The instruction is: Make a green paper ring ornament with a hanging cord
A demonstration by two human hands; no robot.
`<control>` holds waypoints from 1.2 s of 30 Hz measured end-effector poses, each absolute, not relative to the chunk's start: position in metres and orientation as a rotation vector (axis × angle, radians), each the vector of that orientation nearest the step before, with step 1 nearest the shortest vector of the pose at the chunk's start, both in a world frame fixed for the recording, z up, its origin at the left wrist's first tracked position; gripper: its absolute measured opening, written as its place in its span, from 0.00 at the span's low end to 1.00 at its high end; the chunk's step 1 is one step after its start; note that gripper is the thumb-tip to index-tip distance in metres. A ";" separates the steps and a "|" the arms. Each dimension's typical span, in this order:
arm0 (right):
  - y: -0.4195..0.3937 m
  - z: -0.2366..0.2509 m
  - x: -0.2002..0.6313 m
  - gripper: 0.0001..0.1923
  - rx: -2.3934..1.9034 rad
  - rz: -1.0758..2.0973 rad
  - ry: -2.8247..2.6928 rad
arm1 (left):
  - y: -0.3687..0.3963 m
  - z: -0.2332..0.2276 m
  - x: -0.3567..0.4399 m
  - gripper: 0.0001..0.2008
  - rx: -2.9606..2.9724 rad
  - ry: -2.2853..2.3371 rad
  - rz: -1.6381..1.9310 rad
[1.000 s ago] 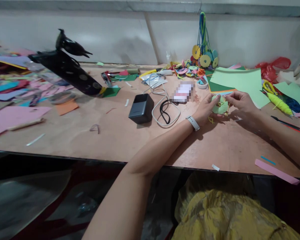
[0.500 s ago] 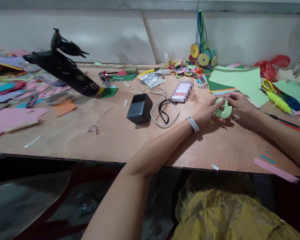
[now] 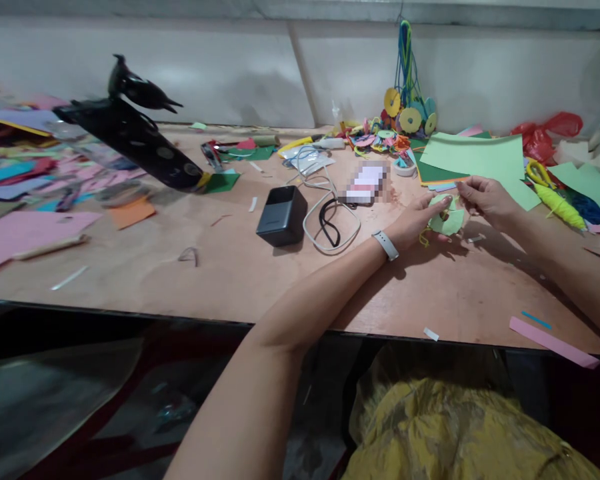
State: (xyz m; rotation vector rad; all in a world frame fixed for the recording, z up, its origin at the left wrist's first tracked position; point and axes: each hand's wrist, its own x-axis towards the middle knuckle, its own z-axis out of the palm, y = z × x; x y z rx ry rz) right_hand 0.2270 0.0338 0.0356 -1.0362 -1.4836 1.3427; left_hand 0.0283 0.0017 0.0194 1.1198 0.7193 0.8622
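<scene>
A light green paper disc [image 3: 454,223] with a hole in its middle is held between the thumb and fingers of my left hand [image 3: 420,219]. A short end of yellow yarn [image 3: 424,237] hangs below that hand. Just to the right, my right hand [image 3: 486,198] is closed in a pinch beside the disc's edge. What its fingertips hold is too small to make out. Both hands are above the wooden table [image 3: 220,280]. My left wrist wears a light watch band [image 3: 385,245].
Left of my hands are a black power bank [image 3: 282,216], a white cable [image 3: 356,233] and a phone [image 3: 367,183]. Behind lie green paper sheets [image 3: 473,157], a tape roll [image 3: 404,167] and neon yellow yarn [image 3: 559,205]. A black stand [image 3: 135,140] leans among paper scraps at left.
My right hand has moved slightly up and away from the disc, its pinch still closed. My left hand keeps hold of the disc in nearly the same place.
</scene>
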 end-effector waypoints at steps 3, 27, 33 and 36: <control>0.038 0.046 0.238 0.27 -1.031 1.642 -1.400 | 0.003 0.022 0.026 0.12 1.126 0.727 0.836; 0.036 0.075 0.274 0.19 -1.221 -0.113 -2.285 | -0.002 0.024 0.027 0.10 1.224 0.758 0.701; 0.036 0.073 0.273 0.25 -1.151 -0.238 -2.295 | -0.002 0.023 0.027 0.10 1.199 0.714 0.694; 0.035 0.075 0.274 0.24 -1.160 -0.241 -2.203 | -0.003 0.025 0.028 0.10 1.167 0.698 0.694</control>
